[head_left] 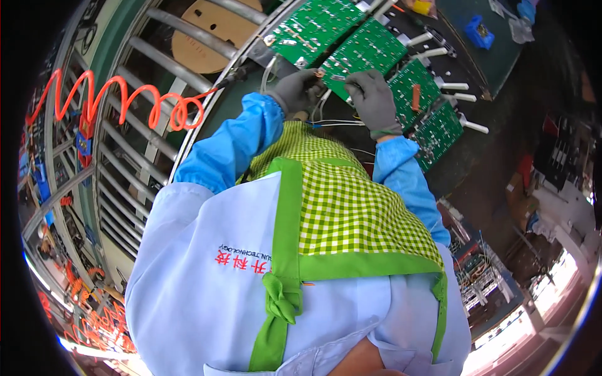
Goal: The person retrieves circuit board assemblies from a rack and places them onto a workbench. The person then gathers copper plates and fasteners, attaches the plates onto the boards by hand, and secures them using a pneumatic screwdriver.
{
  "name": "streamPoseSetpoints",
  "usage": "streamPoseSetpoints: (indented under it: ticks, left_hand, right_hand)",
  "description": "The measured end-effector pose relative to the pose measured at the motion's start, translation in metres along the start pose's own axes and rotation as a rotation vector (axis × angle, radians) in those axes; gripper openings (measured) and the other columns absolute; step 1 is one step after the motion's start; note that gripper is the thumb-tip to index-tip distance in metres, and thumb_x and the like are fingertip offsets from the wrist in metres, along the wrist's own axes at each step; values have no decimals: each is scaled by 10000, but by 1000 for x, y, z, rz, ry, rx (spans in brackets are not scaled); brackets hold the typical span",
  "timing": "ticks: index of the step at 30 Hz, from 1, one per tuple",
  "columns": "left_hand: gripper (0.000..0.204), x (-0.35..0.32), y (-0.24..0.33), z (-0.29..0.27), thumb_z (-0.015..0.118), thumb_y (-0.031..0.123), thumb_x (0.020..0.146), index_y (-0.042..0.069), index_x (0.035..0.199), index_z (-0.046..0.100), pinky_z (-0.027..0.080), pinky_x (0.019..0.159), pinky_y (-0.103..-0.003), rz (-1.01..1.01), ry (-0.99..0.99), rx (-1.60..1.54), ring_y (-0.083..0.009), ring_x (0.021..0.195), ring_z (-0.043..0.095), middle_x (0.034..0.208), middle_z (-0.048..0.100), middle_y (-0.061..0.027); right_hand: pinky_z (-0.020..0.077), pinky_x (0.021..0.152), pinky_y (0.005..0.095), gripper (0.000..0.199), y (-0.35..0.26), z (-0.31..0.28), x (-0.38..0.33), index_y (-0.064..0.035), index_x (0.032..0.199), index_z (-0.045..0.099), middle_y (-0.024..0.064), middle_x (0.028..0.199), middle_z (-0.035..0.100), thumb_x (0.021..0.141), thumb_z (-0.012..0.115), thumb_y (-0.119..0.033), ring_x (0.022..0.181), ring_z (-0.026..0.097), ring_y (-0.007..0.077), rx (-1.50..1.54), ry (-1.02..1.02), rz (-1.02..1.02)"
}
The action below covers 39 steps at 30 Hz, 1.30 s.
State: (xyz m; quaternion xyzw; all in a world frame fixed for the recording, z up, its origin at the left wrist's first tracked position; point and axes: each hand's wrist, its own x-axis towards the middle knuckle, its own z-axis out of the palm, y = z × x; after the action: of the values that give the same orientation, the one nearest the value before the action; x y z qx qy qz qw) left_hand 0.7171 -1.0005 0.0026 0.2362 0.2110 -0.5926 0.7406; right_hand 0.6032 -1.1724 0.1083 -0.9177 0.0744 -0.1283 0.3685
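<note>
Both my hands wear grey gloves and work at the top of the view, beyond my blue sleeves and green checked apron. My left hand (293, 91) is closed around a small tool fed by a dark hose (233, 78). My right hand (374, 99) pinches a small metal part (337, 78) at the near edge of a green circuit board (367, 47). The tool's tip sits between the two hands, close to that part. Thin white wires (332, 120) hang below the hands.
Several green circuit boards lie in a diagonal row, among them the far one (313, 25) and the right one (439, 128), with white pegs (453, 86) beside them. An orange coiled hose (119, 94) stretches left over metal rack bars (125, 150). A blue object (480, 31) lies far right.
</note>
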Motion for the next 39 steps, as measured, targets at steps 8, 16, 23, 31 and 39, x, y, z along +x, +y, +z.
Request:
streamPoseSetpoints:
  ticks: [8,16,23,31,39]
  left_hand:
    - [210,6,0,-12,496,279,933,82,937,566,386,473,-168,122,3,413,-81,636,507,736,541,1]
    - [236,-13,3,1,385,254,999,86,1016,549,386,591,-144,9,-79,196,-66,713,471,862,535,-9]
    - [258,-26,11,21,415,295,990,78,1043,545,410,594,-143,-58,1,18,-88,740,530,912,564,-29]
    - [226,2,5,-7,487,263,949,66,1025,569,378,494,-143,-77,-115,88,-80,685,500,811,546,-20]
    - [195,-7,17,1,547,299,917,106,917,576,352,437,-142,-141,-25,123,-61,630,472,748,519,13]
  right_hand:
    - [495,701,393,135,3,60,30,-155,947,638,81,934,617,837,612,-230,841,605,292,-118,-78,-58]
    - [490,739,403,153,-2,60,24,-139,946,654,92,952,613,808,631,-200,877,593,296,-161,-94,-151]
    - [490,750,387,172,-7,62,36,-111,920,648,98,967,594,752,634,-140,892,595,300,-151,-171,99]
    - [481,769,409,167,-15,47,30,-125,941,661,124,978,586,796,625,-199,917,578,311,-203,-208,107]
    - [461,832,402,231,40,-70,-92,-67,1010,641,139,975,612,802,625,-167,921,576,312,-363,238,352]
